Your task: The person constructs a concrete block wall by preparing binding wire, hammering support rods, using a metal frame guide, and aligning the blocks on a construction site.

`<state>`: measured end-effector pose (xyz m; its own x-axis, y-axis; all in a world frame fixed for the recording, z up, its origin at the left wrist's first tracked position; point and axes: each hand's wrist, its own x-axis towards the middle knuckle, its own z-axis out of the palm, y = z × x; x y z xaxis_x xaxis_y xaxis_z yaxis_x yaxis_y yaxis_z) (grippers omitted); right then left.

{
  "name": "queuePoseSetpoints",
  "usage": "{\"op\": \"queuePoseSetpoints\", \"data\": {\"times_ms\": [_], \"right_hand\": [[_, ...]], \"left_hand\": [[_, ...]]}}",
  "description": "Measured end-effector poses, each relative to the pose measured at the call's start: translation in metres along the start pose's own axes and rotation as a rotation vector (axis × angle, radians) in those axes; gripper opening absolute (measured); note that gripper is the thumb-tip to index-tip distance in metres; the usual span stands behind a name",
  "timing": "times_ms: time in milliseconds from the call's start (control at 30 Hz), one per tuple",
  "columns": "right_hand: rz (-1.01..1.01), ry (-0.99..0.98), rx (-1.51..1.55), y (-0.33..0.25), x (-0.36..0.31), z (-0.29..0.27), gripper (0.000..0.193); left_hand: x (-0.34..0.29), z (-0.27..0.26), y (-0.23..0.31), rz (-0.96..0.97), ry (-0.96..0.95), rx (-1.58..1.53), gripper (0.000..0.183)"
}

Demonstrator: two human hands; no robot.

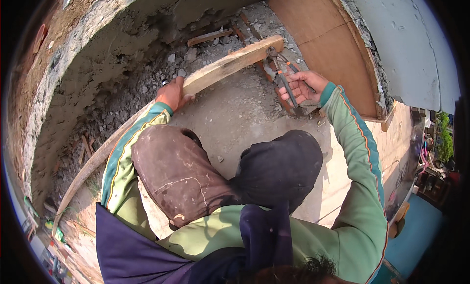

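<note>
A long wooden board [230,66] slants from the lower left up to its sawn end ahead of my knees. My left hand [171,94] is closed around the board partway along, with the fingers on its far side partly hidden. Dark pincers [284,79] with orange bands on the handles meet the board near its far end. Their handles stand apart, and my right hand [307,84] holds them with its fingers loosely curled. Whether the jaws grip a nail is too small to tell.
Rough concrete [73,83] rises along the left and far side, with broken rubble [127,95] at its foot. A short wood strip [210,37] lies beyond the board. To the right stand a brown panel [325,49] and a grey sheet [411,44]. My bent knees [176,171] are close below.
</note>
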<state>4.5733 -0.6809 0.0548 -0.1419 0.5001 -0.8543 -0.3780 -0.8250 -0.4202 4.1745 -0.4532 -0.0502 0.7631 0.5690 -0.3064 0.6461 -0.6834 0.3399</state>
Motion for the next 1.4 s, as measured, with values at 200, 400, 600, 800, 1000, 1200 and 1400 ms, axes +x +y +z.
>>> {"op": "queuePoseSetpoints", "data": {"times_ms": [200,400,600,800,1000,1200,1400], "right_hand": [[-0.013,-0.040,0.228,0.040,0.028,0.029,0.030],[-0.454,0.083,0.400,0.110,0.092,0.074,0.030],[-0.670,0.126,0.454,0.128,0.141,0.083,0.033],[-0.262,0.135,0.064,0.056,0.026,0.008,0.037],[0.005,0.090,-0.043,-0.001,-0.004,0.004,0.037],[-0.174,0.045,0.240,0.057,0.039,0.028,0.026],[-0.608,0.228,0.321,0.130,0.122,0.075,0.037]], "left_hand": [[0.005,-0.001,-0.002,-0.046,-0.104,-0.030,0.068],[0.009,0.004,-0.005,-0.137,-0.181,0.025,0.067],[0.002,-0.003,0.001,-0.101,-0.118,0.030,0.063],[-0.003,-0.004,0.001,-0.129,-0.083,0.010,0.065],[0.005,0.002,0.004,-0.092,-0.074,0.018,0.066],[0.009,0.001,0.001,-0.124,-0.175,0.020,0.067],[0.007,0.000,-0.005,-0.096,-0.163,0.003,0.061]]}}
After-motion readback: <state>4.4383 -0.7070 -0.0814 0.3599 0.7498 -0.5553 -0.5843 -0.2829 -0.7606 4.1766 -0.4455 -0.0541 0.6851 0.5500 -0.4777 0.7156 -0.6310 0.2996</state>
